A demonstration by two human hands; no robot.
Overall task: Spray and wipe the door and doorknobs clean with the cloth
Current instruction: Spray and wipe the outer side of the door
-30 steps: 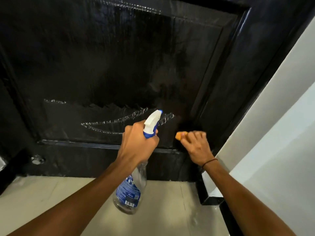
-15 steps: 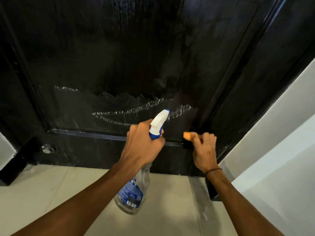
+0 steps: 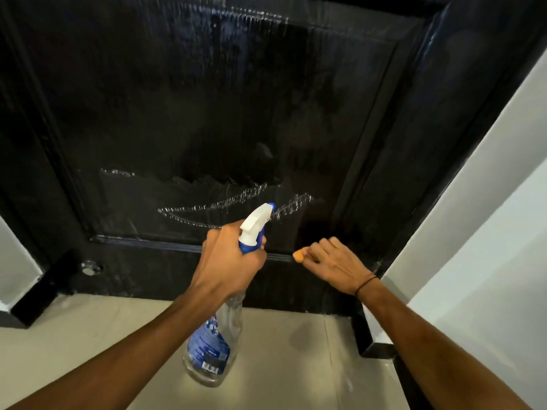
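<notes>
Clamped around the neck of one spray bottle (image 3: 213, 344), my left hand (image 3: 228, 261) holds it upright in front of the door (image 3: 207, 99), with the fingers wrapped below the white trigger head (image 3: 256, 221). That head has a blue tip and a blue collar, and its nozzle points up and to the right toward the door panel. Below the grip, the clear bottle body hangs down over the pale floor (image 3: 88, 335); it carries one blue label.

To the right of that grip, near it but apart, my right hand (image 3: 334, 263) presses one orange cloth (image 3: 298, 255) against the door. Only a small corner of the cloth shows past the fingers, so I read this hand as closed on it. The contact point sits on the horizontal moulding at the bottom edge of the recessed panel. One thin dark band (image 3: 366, 284) circles the right wrist.

Above both grips, the black door surface shows wet streaks (image 3: 236, 199): two curved lines of droplets just over the nozzle, plus one further line of droplets near the top of the panel. Left of and slightly below the left grip, one small round metal fitting (image 3: 90, 267) sits on the lower rail of the door. A white wall (image 3: 488, 173) runs along the right side, past the right hand. I count two hands, one bottle, one cloth.
</notes>
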